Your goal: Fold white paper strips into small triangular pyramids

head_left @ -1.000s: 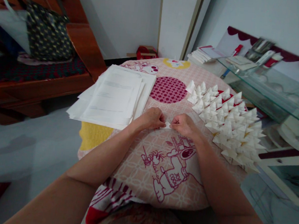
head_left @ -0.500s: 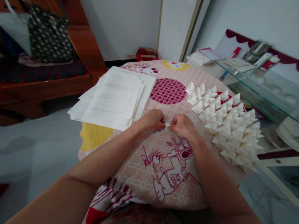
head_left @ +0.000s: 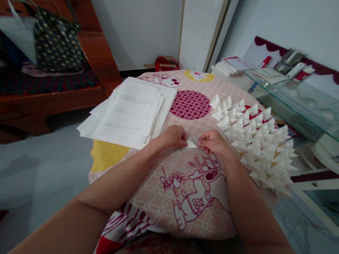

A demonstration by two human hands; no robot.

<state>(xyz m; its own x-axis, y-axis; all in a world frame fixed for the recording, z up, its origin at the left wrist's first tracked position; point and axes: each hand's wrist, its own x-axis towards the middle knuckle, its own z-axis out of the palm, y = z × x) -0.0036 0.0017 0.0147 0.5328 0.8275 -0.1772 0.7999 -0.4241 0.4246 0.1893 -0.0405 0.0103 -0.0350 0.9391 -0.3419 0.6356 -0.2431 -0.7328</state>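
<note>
Over the tablecloth, my left hand (head_left: 174, 136) has its fingers closed on the left end of a small white piece of folded paper (head_left: 191, 144). The paper's pointed part shows between my two hands. On the other side, my right hand (head_left: 213, 141) has curled fingers at the paper's right tip; the exact contact is too small to see. Off to the right stand rows of folded white paper pieces (head_left: 255, 139) with pointed tips. A stack of white paper sheets (head_left: 129, 107) lies left of my left hand.
A pink patterned cloth (head_left: 162, 206) covers the round table. At right is a glass shelf (head_left: 306, 108) bearing books and small items. Behind on the left, a wooden bench (head_left: 89, 59) holds a dark patterned bag (head_left: 57, 42). A white framed panel (head_left: 327, 202) sits low at right.
My right hand has moved slightly right, away from my left hand, and more of the folded paper shows between them. My left hand has stayed nearly in place.
</note>
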